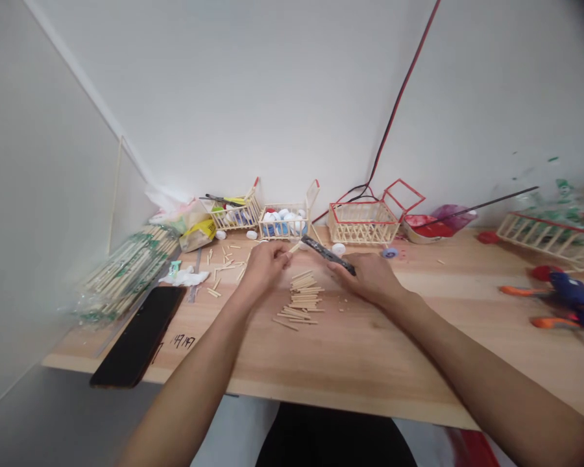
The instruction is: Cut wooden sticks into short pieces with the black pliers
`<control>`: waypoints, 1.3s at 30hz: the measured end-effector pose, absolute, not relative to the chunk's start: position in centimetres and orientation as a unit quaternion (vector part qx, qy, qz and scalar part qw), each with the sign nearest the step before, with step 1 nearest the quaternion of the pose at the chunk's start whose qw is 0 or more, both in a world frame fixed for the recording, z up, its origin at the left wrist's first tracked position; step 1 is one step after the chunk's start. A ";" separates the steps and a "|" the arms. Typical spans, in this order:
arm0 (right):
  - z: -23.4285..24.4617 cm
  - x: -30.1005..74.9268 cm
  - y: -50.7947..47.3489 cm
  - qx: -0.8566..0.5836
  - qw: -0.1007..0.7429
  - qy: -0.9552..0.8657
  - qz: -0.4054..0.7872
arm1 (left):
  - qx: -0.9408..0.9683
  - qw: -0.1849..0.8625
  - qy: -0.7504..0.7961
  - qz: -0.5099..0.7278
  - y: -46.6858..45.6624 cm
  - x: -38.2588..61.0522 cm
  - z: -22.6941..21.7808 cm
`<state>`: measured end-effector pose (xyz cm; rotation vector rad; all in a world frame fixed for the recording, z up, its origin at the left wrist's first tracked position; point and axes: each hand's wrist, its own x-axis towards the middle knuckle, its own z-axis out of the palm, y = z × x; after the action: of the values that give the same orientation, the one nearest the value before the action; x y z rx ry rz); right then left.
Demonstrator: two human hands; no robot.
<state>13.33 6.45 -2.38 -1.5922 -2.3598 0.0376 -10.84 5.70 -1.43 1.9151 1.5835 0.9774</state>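
My left hand pinches a short wooden stick that points to the right. In my right hand is a dark, narrow hand tool, its tip close to the end of that stick. The tool's exact kind is too blurred to make out. Between and below my hands lies a pile of short cut sticks on the wooden table. More short sticks are scattered left of my left hand.
Along the wall stand small stick baskets, one holding white and blue balls. To the left lie bagged long sticks and a black phone. A blue and orange glue gun and a bowl of red material are at right.
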 end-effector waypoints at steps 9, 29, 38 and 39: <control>-2.3 14.9 7.0 -0.574 0.263 -0.774 0.052 | 0.699 0.133 0.667 0.219 4.8 -14.8 1.3; -2.6 15.3 7.3 -0.595 0.290 -0.746 0.069 | 0.701 0.244 0.576 0.343 5.2 -9.3 -2.0; -2.0 15.2 7.1 -0.597 0.324 -0.728 0.098 | 0.767 0.110 0.579 0.255 8.7 -5.3 -0.2; -1.9 15.2 7.1 -0.595 0.321 -0.730 0.098 | 0.771 0.111 0.581 0.237 9.0 -4.6 -0.1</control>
<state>15.21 7.08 -1.93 -1.5631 -1.9185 0.2579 -4.57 9.04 -0.06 2.2638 1.7063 0.6960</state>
